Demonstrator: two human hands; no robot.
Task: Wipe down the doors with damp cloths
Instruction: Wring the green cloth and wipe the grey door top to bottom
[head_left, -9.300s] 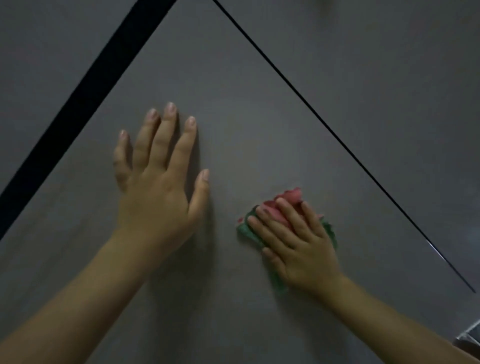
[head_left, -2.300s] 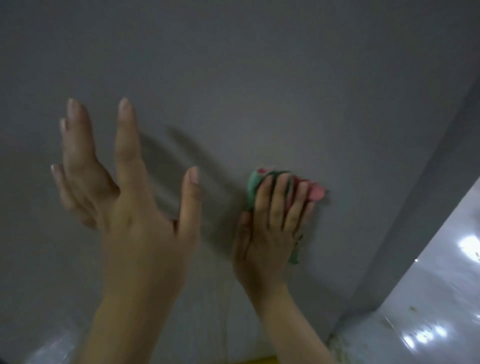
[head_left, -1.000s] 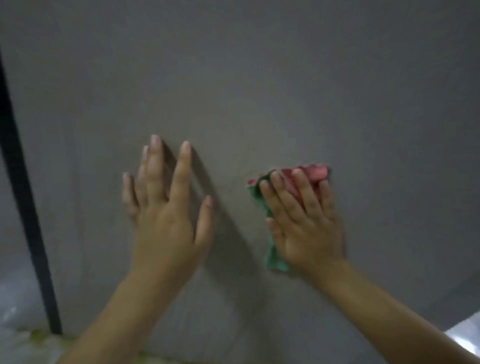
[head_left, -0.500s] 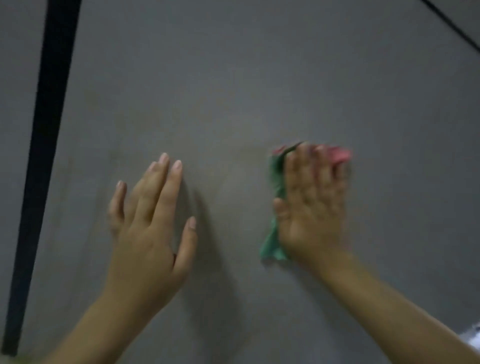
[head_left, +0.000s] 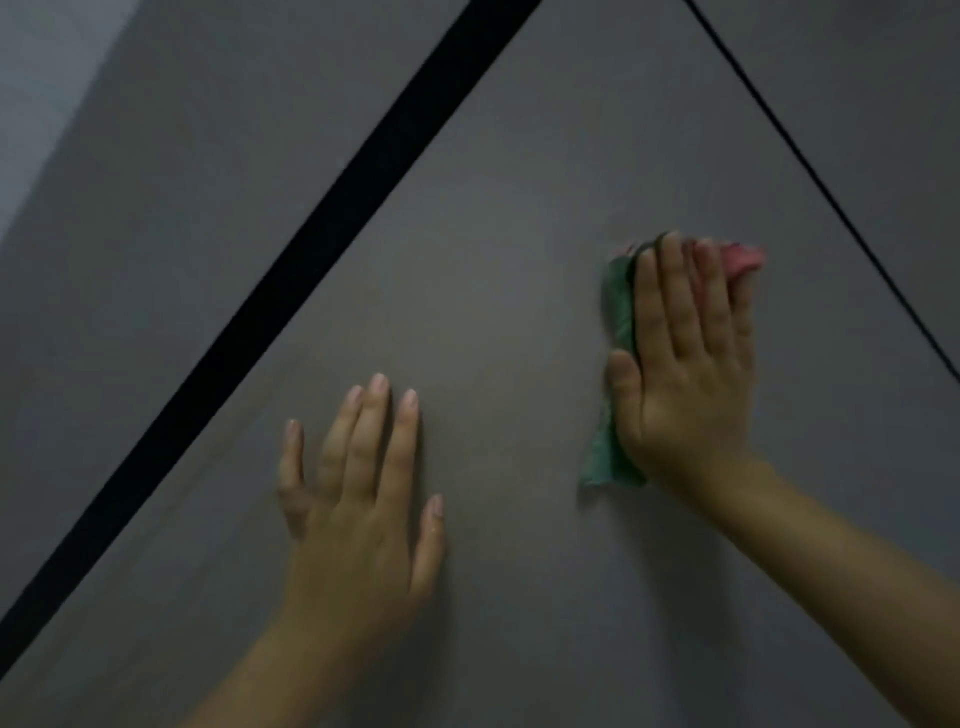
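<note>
The right hand (head_left: 685, 364) has slid the cloth (head_left: 615, 317) higher up the door (head_left: 493, 270) than half a second ago, fingers straight and pressing it flat, not clenched. Green cloth shows at the thumb side and below the palm; a pink corner pokes out past the fingertips, a little blurred, so probably mid-stroke. The left hand (head_left: 363, 499) lies open on the panel, lower and well apart, bracing. The wipe now nears the thin seam (head_left: 810, 171); upper areas seem left to do.
</note>
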